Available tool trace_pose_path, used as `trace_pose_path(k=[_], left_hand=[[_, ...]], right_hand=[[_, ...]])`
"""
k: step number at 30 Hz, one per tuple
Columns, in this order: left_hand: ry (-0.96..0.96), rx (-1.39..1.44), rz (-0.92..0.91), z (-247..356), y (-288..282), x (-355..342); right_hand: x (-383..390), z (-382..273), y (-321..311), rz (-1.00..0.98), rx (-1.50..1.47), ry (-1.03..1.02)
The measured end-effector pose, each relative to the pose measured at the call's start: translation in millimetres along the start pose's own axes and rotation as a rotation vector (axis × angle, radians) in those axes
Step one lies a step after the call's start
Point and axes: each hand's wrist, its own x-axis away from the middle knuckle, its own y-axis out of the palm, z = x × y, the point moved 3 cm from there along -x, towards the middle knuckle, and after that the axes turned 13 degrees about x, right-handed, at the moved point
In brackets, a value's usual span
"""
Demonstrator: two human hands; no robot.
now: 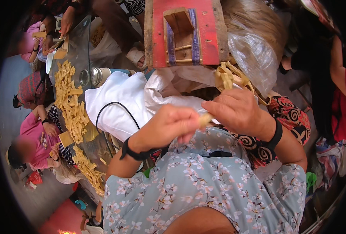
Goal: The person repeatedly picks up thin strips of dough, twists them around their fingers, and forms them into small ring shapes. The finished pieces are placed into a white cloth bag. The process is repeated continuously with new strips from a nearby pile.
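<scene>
Both hands (204, 119) pinch a wooden piece (205, 119) above white bags (122, 103).

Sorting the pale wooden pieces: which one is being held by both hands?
The small pale wooden piece pinched between left hand and right hand; the others lie heaped on the glass table.

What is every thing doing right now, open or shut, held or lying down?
Left hand: closed on small wooden piece.
Right hand: gripping wooden sticks.
Plastic bag: open, crumpled.
Metal jar: lying sideways.
Yellow pieces: heaped on glass table.
</scene>
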Motion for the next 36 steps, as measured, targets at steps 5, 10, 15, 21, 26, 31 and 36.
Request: trace_pose_path(k=[5, 10, 15, 21, 26, 31, 36], left_hand=[[0.583, 0.05, -0.453, 33, 32, 30], [0.796, 0.399, -0.604, 62, 50, 55], [0.957, -0.835, -0.029, 59, 54, 46], [1.046, -1.505, 0.323, 19, 45, 11], [1.086, -1.357, 0.271, 4, 33, -3], [1.085, -1.527, 0.626, -1, 19, -2], [0.99, -1.463, 0.73, -4, 10, 0]], right_hand=[[13, -3, 1, 0.033, -0.296, 0.092], [-23, -70, -63, -0.018, -0.592, -0.065], [-13, -45, -34, -0.189, -0.778, 0.241], [-3, -22, -10, -0.372, -1.09, 0.598], [4, -15, 8, -0.358, -1.601, 0.964], [7, -1, 21, -0.184, -1.614, 1.023], [-5, 7, 17, -0.222, -1.392, 0.925]])
